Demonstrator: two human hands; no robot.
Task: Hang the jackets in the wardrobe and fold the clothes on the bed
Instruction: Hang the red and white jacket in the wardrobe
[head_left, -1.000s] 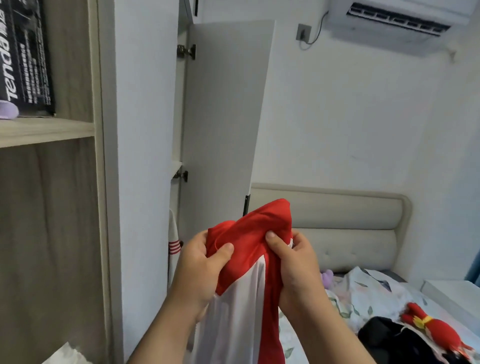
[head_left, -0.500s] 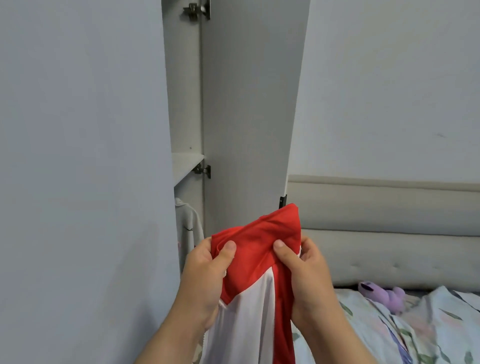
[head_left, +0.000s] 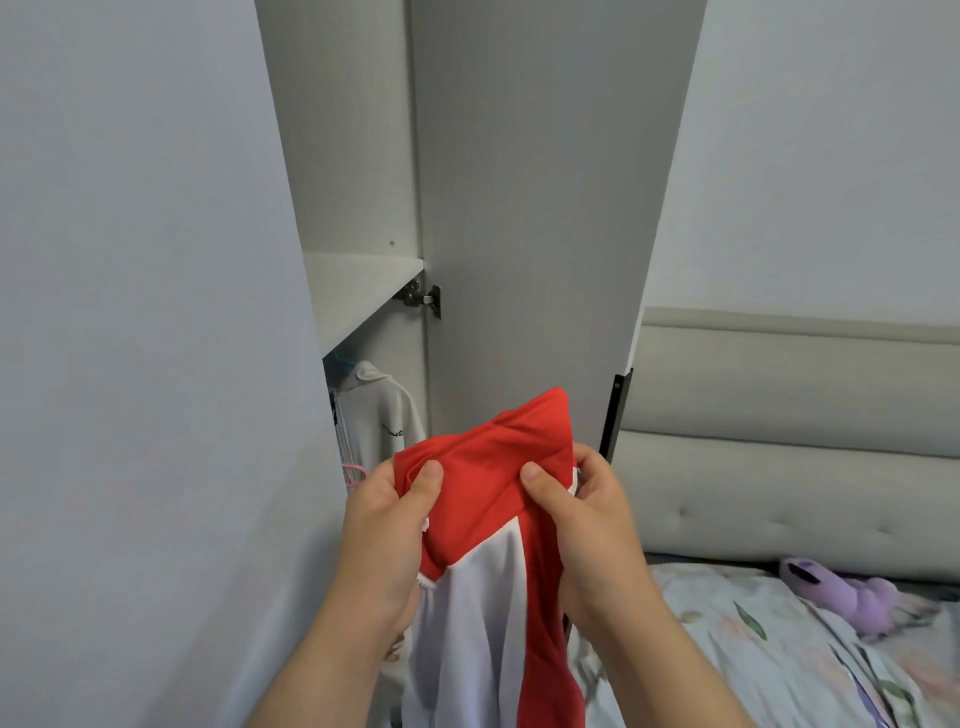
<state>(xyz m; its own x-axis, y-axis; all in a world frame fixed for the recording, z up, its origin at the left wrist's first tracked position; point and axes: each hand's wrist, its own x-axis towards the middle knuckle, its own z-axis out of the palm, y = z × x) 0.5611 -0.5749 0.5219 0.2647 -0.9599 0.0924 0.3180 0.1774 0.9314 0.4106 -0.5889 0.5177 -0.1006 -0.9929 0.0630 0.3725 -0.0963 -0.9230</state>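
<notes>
**1. Wardrobe** (head_left: 353, 156): white, fills left & centre of view. Door (head_left: 519, 208) stands open. Shelf (head_left: 358, 291) inside, hanging space under it. Rail not seen.

**2. Bed** (head_left: 779, 670): right of wardrobe, floral cover. Padded headboard (head_left: 779, 441) runs off from behind door edge.

**3. Jacket** (head_left: 493, 467): red top, white panel below. In the air in front of wardrobe door, low, betw. both hands. Long axis vertical: red end bunched at top, rest hangs straight down out of frame. Hanger inside it or not: can't tell.

**4. Hoodie** (head_left: 382, 415): grey, hung in wardrobe under shelf.

**5. Left hand** (head_left: 384, 540): fingers clamped on jacket's left edge, thumb on front of red cloth, rest curled behind.

**6. Right hand** (head_left: 587, 535): same grip on right edge, thumb on front.

**7. Plush** (head_left: 841, 592): purple, on bed, well right of wardrobe.

**8. Hanger** (head_left: 353, 473): pink, only an end shows, in wardrobe opening below hoodie, just beside left hand.

**9. Hinge** (head_left: 423, 299): metal, on door at shelf level.

**Note (est.):** step in hand is hanging the jacket. Wardrobe opening lies up & left of hands. Left hand is nearer it. Jacket top prob. has to rise to under-shelf level, next to hoodie.
</notes>
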